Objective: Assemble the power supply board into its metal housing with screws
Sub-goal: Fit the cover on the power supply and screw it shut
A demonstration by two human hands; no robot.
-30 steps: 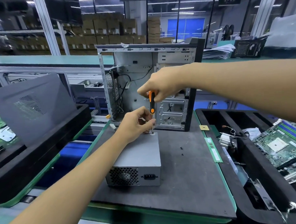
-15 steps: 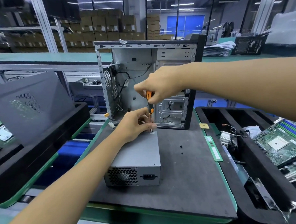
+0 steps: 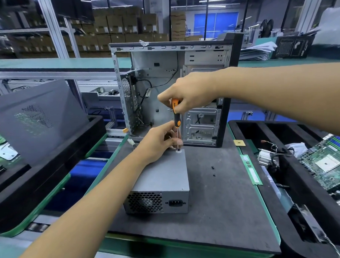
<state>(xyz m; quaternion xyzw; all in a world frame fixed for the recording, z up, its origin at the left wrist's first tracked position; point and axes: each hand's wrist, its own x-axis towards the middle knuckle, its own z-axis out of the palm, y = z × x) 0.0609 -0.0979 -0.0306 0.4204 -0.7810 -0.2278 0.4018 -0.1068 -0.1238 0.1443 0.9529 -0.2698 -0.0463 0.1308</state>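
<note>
Grey power supply housing (image 3: pixel 163 175) flat on the dark tabletop (image 3: pixel 221 194), under the left hand (image 3: pixel 158 142) pinching the shaft at its far corner, below the right hand (image 3: pixel 191 93) gripping the upright orange screwdriver (image 3: pixel 176 117).

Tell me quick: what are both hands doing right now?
Left hand: fingers pinch the screwdriver shaft near its tip, on the power supply housing.
Right hand: grips the screwdriver's orange handle.
</note>
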